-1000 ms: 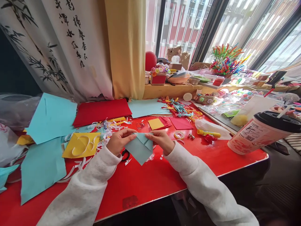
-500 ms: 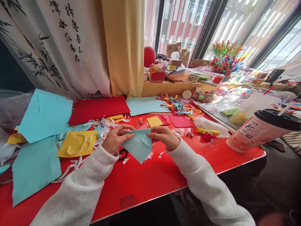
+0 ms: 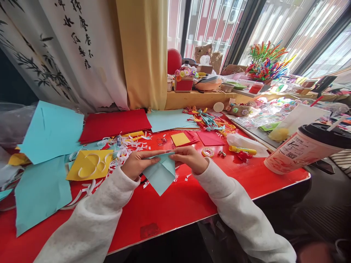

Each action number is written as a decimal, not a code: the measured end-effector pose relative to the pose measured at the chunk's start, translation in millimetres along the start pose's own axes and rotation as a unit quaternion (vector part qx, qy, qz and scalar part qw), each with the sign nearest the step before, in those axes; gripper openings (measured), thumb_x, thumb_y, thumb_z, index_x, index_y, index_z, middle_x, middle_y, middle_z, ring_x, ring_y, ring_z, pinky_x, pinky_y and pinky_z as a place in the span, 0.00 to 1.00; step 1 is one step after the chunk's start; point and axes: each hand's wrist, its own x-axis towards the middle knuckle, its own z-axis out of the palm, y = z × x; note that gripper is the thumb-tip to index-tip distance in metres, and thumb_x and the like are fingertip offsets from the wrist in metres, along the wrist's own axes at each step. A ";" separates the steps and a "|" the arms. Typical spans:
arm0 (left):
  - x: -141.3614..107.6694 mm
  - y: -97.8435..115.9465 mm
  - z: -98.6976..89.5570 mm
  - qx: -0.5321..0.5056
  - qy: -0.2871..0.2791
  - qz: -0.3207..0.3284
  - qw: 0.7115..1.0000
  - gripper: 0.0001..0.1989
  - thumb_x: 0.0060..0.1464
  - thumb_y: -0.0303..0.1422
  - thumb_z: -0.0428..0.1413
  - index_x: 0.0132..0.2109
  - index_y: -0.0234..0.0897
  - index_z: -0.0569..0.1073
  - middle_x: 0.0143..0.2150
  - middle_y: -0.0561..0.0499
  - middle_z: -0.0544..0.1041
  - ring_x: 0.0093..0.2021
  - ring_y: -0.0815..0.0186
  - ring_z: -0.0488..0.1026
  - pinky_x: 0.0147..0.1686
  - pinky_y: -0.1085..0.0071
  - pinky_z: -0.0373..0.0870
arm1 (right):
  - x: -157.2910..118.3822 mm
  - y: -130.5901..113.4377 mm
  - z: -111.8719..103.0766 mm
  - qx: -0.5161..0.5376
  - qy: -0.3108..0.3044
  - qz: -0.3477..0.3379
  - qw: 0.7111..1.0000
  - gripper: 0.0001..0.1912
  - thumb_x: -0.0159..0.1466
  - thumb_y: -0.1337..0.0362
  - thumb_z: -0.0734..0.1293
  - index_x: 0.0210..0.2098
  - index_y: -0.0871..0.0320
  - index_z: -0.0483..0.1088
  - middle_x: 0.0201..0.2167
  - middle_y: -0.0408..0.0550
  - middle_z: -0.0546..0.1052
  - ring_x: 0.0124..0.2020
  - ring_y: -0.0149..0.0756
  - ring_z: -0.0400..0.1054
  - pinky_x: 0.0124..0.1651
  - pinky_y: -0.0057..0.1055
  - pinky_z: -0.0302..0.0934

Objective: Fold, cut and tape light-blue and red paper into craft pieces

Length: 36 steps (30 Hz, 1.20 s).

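1. We hold a folded light blue paper in front of us, above the red table, with one corner pointing down toward us and crease lines running across its face.
2. Our left hand pinches the paper's upper left edge, thumb on the near side and fingers stretched along behind the top.
3. Our right hand pinches the upper right edge in the same way, its thumb near the top corner; our two hands almost meet there.
4. Just beyond our hands we have a small yellow square lying on red paper, with a red sheet to its right.
5. Near our right hand we see a roll of tape, and farther right a yellow glue stick.
6. On our left, a yellow sheet bears curled white strips, next to a large light blue sheet; white paper scraps lie between the yellow sheet and our left hand.
7. Farther back we have a stack of dark red sheets, and at the far right a tilted cup with a black lid.
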 end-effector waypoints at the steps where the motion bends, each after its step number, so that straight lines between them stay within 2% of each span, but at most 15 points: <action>1: -0.7 1.3 -0.1 0.008 -0.001 0.002 1.000 0.17 0.38 0.34 0.58 0.39 0.38 0.73 0.35 0.49 0.76 0.37 0.63 0.70 0.33 0.72 0.66 | 0.2 0.4 -0.5 -0.005 0.006 -0.004 1.000 0.12 0.46 0.61 0.67 0.27 0.65 0.70 0.21 0.44 0.72 0.23 0.28 0.67 0.31 0.28 0.63; 4: -2.6 5.6 -0.7 0.031 -0.015 0.002 0.999 0.17 0.38 0.34 0.57 0.39 0.38 0.73 0.36 0.49 0.75 0.38 0.62 0.69 0.34 0.72 0.66 | 0.8 1.5 -1.3 -0.012 0.014 -0.004 1.000 0.13 0.46 0.61 0.67 0.28 0.65 0.71 0.22 0.45 0.73 0.24 0.29 0.68 0.31 0.29 0.63; 8: -4.7 11.5 -0.8 0.049 -0.064 -0.015 0.997 0.21 0.38 0.36 0.57 0.43 0.39 0.71 0.39 0.48 0.75 0.41 0.59 0.68 0.36 0.69 0.66 | 1.2 2.6 -0.4 0.000 0.021 0.017 1.000 0.15 0.45 0.61 0.68 0.28 0.65 0.71 0.20 0.46 0.73 0.23 0.32 0.68 0.30 0.32 0.64; 11: -4.9 13.2 -0.2 0.039 -0.096 -0.014 0.995 0.20 0.42 0.40 0.54 0.44 0.38 0.70 0.41 0.47 0.74 0.42 0.58 0.68 0.36 0.68 0.65 | 1.5 3.8 0.7 0.005 0.024 0.019 1.000 0.13 0.45 0.61 0.68 0.26 0.66 0.70 0.19 0.46 0.73 0.22 0.31 0.68 0.29 0.30 0.64; 14: -4.0 11.8 0.0 0.043 -0.078 -0.019 0.996 0.20 0.41 0.40 0.55 0.42 0.38 0.71 0.40 0.47 0.74 0.42 0.58 0.68 0.38 0.67 0.65 | 1.9 5.3 1.1 -0.004 0.020 0.017 1.000 0.13 0.45 0.61 0.67 0.25 0.66 0.70 0.19 0.45 0.72 0.21 0.29 0.68 0.28 0.29 0.64; 16: -3.2 10.1 -0.2 0.053 -0.059 -0.026 0.997 0.20 0.37 0.37 0.58 0.42 0.37 0.72 0.39 0.47 0.75 0.41 0.58 0.69 0.38 0.66 0.65 | 2.1 6.3 1.4 -0.006 0.013 0.009 1.000 0.14 0.45 0.61 0.67 0.28 0.65 0.70 0.20 0.45 0.72 0.22 0.29 0.67 0.28 0.28 0.64; 19: -2.1 7.9 -0.1 0.046 -0.066 -0.023 0.996 0.21 0.35 0.36 0.59 0.41 0.36 0.72 0.39 0.47 0.74 0.42 0.58 0.69 0.38 0.66 0.65 | 2.4 7.7 2.0 -0.012 0.016 -0.020 1.000 0.16 0.46 0.61 0.67 0.33 0.64 0.68 0.20 0.43 0.72 0.21 0.28 0.67 0.27 0.27 0.64; 24: -0.5 4.7 1.6 0.018 -0.078 -0.003 0.997 0.18 0.35 0.33 0.59 0.39 0.37 0.72 0.40 0.48 0.74 0.42 0.60 0.68 0.37 0.69 0.65 | 2.3 8.9 2.7 -0.026 0.025 -0.031 0.999 0.13 0.47 0.61 0.66 0.30 0.64 0.67 0.20 0.43 0.71 0.21 0.28 0.66 0.26 0.29 0.64; 30: 0.0 -0.6 2.4 0.036 -0.057 0.000 0.998 0.14 0.36 0.34 0.58 0.35 0.35 0.73 0.37 0.48 0.75 0.39 0.61 0.69 0.36 0.70 0.66 | 1.2 8.2 2.3 -0.041 -0.002 -0.019 0.999 0.16 0.46 0.60 0.67 0.31 0.64 0.67 0.23 0.46 0.72 0.25 0.28 0.67 0.29 0.28 0.64; 36: 0.7 -4.9 5.1 0.037 -0.044 0.017 0.998 0.20 0.37 0.34 0.58 0.41 0.37 0.70 0.40 0.47 0.73 0.42 0.60 0.68 0.35 0.69 0.66 | 4.4 13.4 1.6 -0.048 0.028 -0.039 0.998 0.16 0.48 0.57 0.66 0.30 0.63 0.66 0.21 0.44 0.71 0.22 0.27 0.67 0.26 0.27 0.63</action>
